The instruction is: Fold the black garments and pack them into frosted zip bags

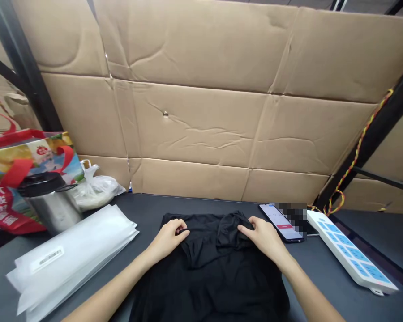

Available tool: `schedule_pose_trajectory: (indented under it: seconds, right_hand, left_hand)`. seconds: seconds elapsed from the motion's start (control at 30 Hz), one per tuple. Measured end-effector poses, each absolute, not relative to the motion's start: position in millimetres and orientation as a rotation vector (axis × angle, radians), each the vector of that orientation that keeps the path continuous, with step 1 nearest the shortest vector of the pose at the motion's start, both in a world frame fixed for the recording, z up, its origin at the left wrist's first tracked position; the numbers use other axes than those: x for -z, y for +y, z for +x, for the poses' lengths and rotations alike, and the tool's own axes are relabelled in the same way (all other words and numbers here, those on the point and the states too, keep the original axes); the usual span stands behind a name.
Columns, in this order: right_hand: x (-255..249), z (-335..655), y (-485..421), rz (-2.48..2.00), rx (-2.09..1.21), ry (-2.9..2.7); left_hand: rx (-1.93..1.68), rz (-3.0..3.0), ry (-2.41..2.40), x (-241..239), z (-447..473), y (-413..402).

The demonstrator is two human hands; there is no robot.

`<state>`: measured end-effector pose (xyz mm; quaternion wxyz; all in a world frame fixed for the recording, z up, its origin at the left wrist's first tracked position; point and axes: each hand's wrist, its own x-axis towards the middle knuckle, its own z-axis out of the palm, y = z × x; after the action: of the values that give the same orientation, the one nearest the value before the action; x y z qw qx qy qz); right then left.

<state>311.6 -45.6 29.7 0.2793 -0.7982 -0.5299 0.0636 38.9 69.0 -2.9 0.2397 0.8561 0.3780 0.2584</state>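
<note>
A black garment [215, 286] lies folded over on the dark table in front of me, its upper part bunched and wrinkled. My left hand [170, 238] pinches the cloth near its upper left, thumb against curled fingers. On the other side, my right hand [262, 235] grips a gathered fold at the upper right, with the thumb on top and the fingers partly hidden behind the cloth. Exactly what kind of garment this is, I cannot make out.
White plastic packets [77, 255] with a barcode label are stacked at left, by a steel tumbler [55, 208], a colourful bag [6, 197] and a knotted plastic bag [96, 188]. Rightward are a phone [280, 221] and a power strip [349, 250]. Cardboard [201, 120] walls the back.
</note>
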Motion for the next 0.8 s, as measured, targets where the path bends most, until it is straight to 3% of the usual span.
schedule_pose_trajectory:
  seconds: [0.17, 0.3, 0.57, 0.8]
  right_hand:
    - [-48, 226, -51, -1.934, 0.303, -1.701]
    - [-33, 184, -62, -1.708, 0.174, -2.107]
    - [-21, 224, -57, -1.440, -0.162, -2.396]
    - [-12, 220, -55, -1.481, -0.250, -2.397]
  left_hand:
    - [-0.694, 2.352, 1.040, 3, 37, 70]
    - [-0.686, 2.368, 1.046, 4, 36, 70]
    - [-0.634, 2.428, 1.000, -4, 33, 71]
    - [-0.539, 2.626, 1.216, -56, -75, 84]
